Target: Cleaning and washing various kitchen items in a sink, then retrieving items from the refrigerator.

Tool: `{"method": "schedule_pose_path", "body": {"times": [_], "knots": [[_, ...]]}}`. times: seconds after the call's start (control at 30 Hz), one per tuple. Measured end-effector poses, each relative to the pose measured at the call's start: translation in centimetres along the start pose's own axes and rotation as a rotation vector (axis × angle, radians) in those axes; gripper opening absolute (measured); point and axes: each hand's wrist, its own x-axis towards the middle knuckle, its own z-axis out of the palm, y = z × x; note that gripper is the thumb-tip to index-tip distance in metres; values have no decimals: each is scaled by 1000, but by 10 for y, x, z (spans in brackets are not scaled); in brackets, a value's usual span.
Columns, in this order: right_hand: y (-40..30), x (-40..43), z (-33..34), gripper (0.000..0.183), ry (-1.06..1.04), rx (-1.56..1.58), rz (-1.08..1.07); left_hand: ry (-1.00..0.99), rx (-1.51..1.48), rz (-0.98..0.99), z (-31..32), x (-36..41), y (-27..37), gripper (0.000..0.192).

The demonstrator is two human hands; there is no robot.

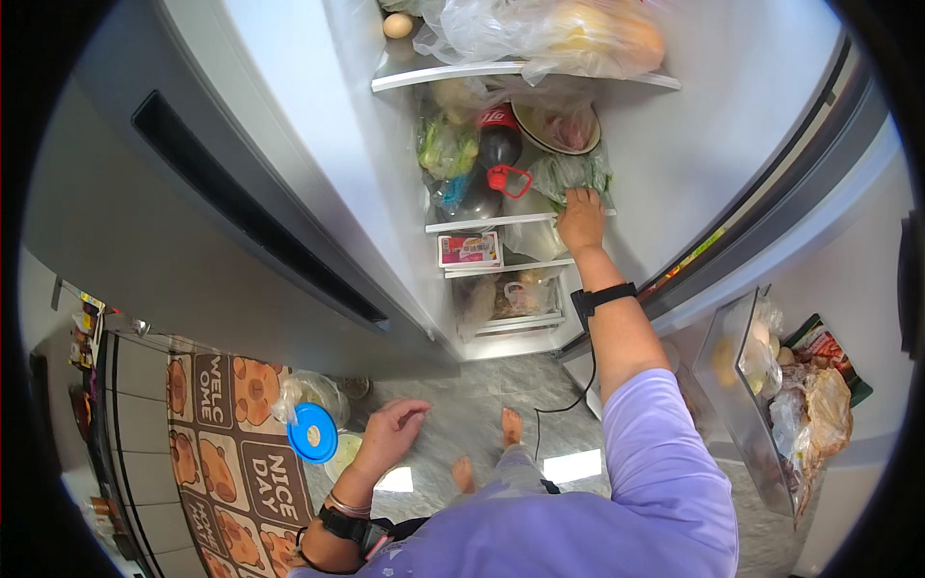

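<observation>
The fridge stands open before me. My right hand (582,219) reaches to the front edge of a fridge shelf (520,218), its fingers on a clear plastic bag of green vegetables (571,173); whether they grip it I cannot tell. Behind the bag is an enamel-rimmed bowl (556,126) with a plastic-wrapped item in it. Left of these lie a dark cola bottle (500,144), a red-capped bottle with a loop handle (498,178) and a bag of leafy greens (446,148). My left hand (394,433) hangs above the floor, holding nothing, thumb near its curled fingers.
An upper shelf (527,70) bears plastic bags and an egg (397,26). Below sits a small printed box (470,250). The fridge doors flank me; the right door's bin (744,404) holds bagged food. A blue lid (312,433) and containers stand by a patterned mat (271,480). A black cable (571,408) hangs from my right wrist.
</observation>
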Motion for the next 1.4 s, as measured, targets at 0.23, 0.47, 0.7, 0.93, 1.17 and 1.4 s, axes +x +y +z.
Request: {"method": "schedule_pose_path", "body": {"times": [0.23, 0.47, 0.7, 0.93, 1.17, 1.4], "knots": [[-4, 21, -9, 36, 7, 9, 111, -100, 97, 19, 3, 10, 9, 15], [-4, 87, 15, 30, -280, 1987, 924, -77, 36, 26, 7, 22, 23, 18], [-2, 124, 43, 32, -52, 2096, 1025, -79, 36, 22, 11, 32, 16, 20], [-6, 56, 4, 32, -66, 1969, 949, -108, 15, -8, 12, 42, 26, 20], [-13, -60, -52, 30, -136, 1794, 952, -175, -60, 157, 26, 66, 45, 25], [1, -122, -96, 39, -169, 1575, 808, -176, -380, 83, 46, 82, 71, 63]]}}
